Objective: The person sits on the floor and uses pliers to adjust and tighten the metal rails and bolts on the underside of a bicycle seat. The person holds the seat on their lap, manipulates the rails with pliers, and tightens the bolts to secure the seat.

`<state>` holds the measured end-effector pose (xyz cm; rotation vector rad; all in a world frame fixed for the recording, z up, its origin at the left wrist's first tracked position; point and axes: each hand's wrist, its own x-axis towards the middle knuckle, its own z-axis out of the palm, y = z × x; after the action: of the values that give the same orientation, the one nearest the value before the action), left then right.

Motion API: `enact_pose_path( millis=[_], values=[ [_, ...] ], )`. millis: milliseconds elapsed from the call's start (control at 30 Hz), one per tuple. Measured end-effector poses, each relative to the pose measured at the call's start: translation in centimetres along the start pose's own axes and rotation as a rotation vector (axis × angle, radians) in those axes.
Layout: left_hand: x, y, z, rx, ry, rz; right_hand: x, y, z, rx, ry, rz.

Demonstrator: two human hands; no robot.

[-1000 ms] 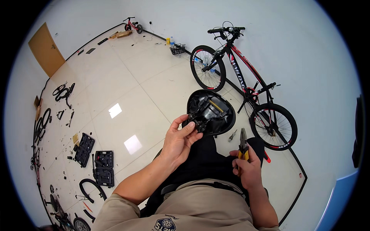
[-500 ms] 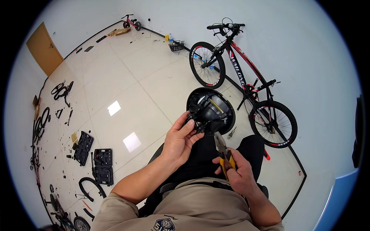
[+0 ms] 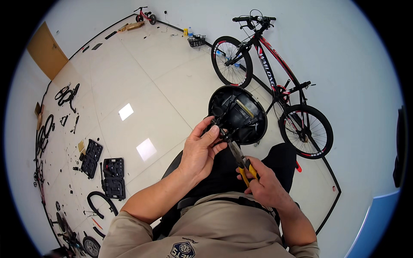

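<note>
A black rounded, hollow shell-like part (image 3: 247,129) rests above my lap, its inner side facing me, with a pale yellow strip across it; I cannot tell its exact kind. My left hand (image 3: 198,151) is closed on its near left edge, thumb and fingers pinching a small dark fitting there. In my right hand (image 3: 267,185) is a pair of pliers (image 3: 237,155) with yellow and black handles. The pliers' jaws reach up to the dark fitting beside my left fingertips. Whether they grip it is hard to make out.
A black and red bicycle (image 3: 269,71) leans on the wall at right. Open black tool cases (image 3: 114,178), a curved dark tyre piece (image 3: 92,202) and scattered bike parts lie on the floor at left. A wire basket (image 3: 196,41) and a small red bike (image 3: 145,16) stand farther off.
The pliers have moved up and left, bringing their jaws to the dark fitting at my left fingers. The black shell has tilted and shifted slightly upward in view.
</note>
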<state>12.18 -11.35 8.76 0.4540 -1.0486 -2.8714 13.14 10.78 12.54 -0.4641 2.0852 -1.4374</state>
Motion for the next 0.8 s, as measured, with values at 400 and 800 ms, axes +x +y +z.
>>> enact_pose_path(
  millis=[400, 800],
  values=[
    [-0.11, -0.13, 0.05, -0.062, -0.045, -0.009, 0.2, 0.48, 0.07, 0.05, -0.014, 0.013],
    [0.18, -0.07, 0.08, -0.067, 0.05, -0.067, 0.78, 0.2, -0.16, -0.047, -0.028, 0.021]
  ],
)
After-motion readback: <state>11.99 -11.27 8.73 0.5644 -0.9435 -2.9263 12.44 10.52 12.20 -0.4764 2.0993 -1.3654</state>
